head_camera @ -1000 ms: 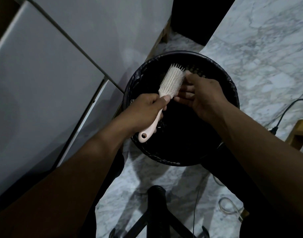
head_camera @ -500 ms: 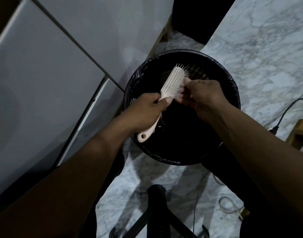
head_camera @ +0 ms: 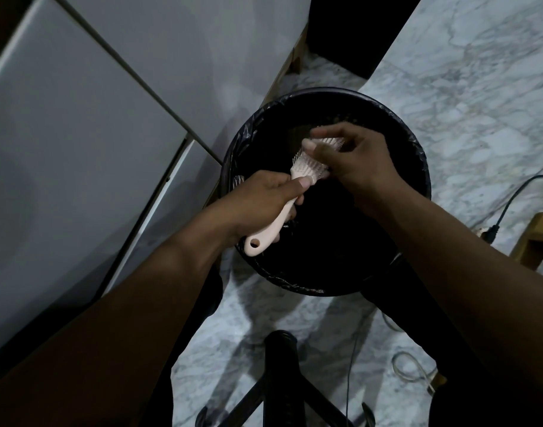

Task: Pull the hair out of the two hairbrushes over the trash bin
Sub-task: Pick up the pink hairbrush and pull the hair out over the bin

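Note:
A pale pink hairbrush [head_camera: 304, 166] with white bristles is held over a round black trash bin [head_camera: 418, 167] lined with a black bag. My left hand [head_camera: 264, 195] grips the brush handle, whose end with a hole sticks out below my fist. My right hand [head_camera: 353, 158] lies across the bristle head, thumb and fingers on the bristles, hiding most of the head. I cannot see any hair between the fingers. Only one hairbrush is in view.
A grey cabinet [head_camera: 94, 134] stands to the left, close to the bin. The floor is white marble [head_camera: 479, 87]. A black cable with plug [head_camera: 495, 223] and a wooden frame [head_camera: 535, 238] are at the right. A black stand [head_camera: 282, 380] sits below.
My right hand has moved from the side of the brush onto the bristle head, covering it. The brush has tipped lower and further right over the bin.

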